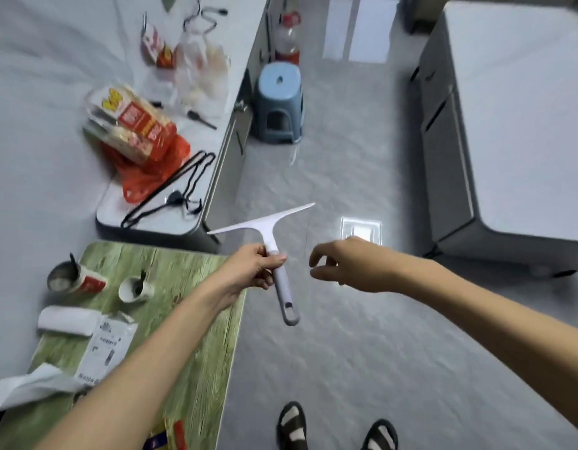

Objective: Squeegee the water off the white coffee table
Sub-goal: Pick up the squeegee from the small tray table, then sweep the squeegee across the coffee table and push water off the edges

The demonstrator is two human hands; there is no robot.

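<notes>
My left hand (253, 266) grips a white squeegee (270, 237) by the upper part of its grey handle, holding it in the air over the floor, blade pointing away from me. My right hand (341, 264) hovers just right of the handle with fingers loosely curled, holding nothing and not touching the squeegee. The white coffee table (521, 108) stands at the right, its top bare; I cannot make out water on it in this blurred frame.
A green wood-pattern table (196, 368) at lower left carries cups, a paper roll and receipts. A white cabinet top (180, 219) beyond it holds food packets, a red bag and hangers. A blue stool (279, 103) and a bottle (287, 35) stand on the grey floor.
</notes>
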